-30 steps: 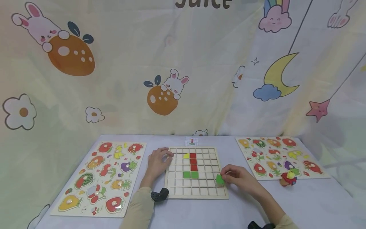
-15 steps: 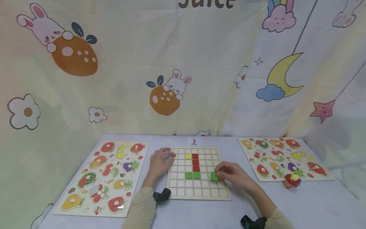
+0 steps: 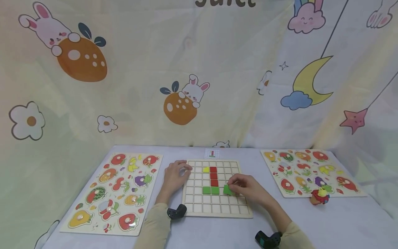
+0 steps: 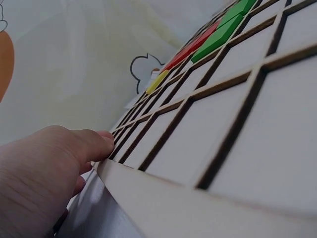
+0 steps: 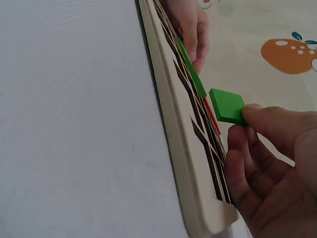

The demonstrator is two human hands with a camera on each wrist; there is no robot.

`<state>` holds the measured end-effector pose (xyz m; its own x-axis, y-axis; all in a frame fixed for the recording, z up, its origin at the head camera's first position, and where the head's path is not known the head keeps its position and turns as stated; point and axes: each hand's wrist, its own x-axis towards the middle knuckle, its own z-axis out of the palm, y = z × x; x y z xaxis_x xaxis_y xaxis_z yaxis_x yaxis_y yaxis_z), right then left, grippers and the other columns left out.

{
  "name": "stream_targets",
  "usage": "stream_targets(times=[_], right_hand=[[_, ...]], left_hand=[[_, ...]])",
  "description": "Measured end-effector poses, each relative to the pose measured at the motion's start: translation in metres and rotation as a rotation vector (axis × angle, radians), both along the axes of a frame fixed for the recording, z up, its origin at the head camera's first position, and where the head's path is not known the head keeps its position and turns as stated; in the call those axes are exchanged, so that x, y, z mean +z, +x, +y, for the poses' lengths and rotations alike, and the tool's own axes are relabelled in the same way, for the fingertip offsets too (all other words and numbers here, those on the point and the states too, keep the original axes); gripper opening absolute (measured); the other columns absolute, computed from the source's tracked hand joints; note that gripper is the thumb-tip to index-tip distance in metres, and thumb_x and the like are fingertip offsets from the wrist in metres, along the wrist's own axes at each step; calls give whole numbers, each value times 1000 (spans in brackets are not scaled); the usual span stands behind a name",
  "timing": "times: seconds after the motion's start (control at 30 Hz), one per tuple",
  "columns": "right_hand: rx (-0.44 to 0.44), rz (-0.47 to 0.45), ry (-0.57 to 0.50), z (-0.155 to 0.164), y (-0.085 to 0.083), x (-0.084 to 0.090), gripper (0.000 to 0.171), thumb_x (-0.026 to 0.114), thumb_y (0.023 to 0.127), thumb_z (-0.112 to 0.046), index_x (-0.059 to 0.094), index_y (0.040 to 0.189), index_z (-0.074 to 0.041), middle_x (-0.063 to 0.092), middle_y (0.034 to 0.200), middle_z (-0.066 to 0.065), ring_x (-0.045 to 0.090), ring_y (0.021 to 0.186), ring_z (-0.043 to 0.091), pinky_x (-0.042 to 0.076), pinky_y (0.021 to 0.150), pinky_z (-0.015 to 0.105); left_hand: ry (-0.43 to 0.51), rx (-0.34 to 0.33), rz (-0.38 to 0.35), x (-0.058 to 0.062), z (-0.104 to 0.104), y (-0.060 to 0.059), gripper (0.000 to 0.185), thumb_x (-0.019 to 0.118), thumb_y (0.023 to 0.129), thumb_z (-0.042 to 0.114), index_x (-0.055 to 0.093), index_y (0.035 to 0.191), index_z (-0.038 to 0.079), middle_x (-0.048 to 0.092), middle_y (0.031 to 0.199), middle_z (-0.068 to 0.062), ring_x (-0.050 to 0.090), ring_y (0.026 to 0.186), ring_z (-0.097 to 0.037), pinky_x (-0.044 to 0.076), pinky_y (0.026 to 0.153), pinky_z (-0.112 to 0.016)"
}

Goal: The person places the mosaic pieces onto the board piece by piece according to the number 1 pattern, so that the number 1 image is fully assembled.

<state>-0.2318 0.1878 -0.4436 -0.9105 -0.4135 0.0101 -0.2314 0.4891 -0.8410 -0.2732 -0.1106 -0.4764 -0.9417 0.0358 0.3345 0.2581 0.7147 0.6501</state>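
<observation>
A wooden grid board (image 3: 214,211) lies flat on the table between both hands. It holds a yellow piece (image 3: 206,169), three red squares (image 3: 213,176) in a column and two green squares (image 3: 210,190) side by side. My right hand (image 3: 245,188) pinches a green square tile (image 3: 227,189) just above the board, right of the placed green ones; the right wrist view shows the tile (image 5: 227,105) lifted off the grid (image 5: 171,124). My left hand (image 3: 174,176) rests on the board's left edge, fingers (image 4: 91,144) lying on the frame (image 4: 198,198).
Fruit peg puzzles lie at the left (image 3: 115,190) and right (image 3: 308,171). A small toy figure (image 3: 320,197) stands near the right puzzle. A pattern card (image 3: 212,153) lies behind the board. A cartoon curtain (image 3: 186,69) hangs behind the table.
My right hand has carried the green tile leftwards from the board's right edge to over the grid beside the placed green squares. The left hand has stayed on the board's edge.
</observation>
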Motion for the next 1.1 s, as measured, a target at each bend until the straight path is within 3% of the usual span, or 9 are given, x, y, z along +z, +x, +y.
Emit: stream_targets(times=[0.63, 1.1], right_hand=[[-5, 145, 134, -22, 0, 0, 4, 63, 90, -21, 66, 92, -20, 62, 87, -7, 56, 77, 12, 47, 68, 21], [-25, 159, 171, -26, 4, 1, 7, 64, 88, -13, 65, 92, -19, 59, 84, -6, 53, 75, 12, 45, 65, 20]], left_hand=[[14, -3, -19, 1, -2, 2, 8, 68, 84, 22, 70, 91, 26, 59, 129, -4, 50, 120, -31, 31, 100, -54], [7, -9, -46, 4, -1, 5, 8, 67, 86, 22, 70, 93, 25, 58, 132, -5, 48, 122, -32, 31, 103, -55]])
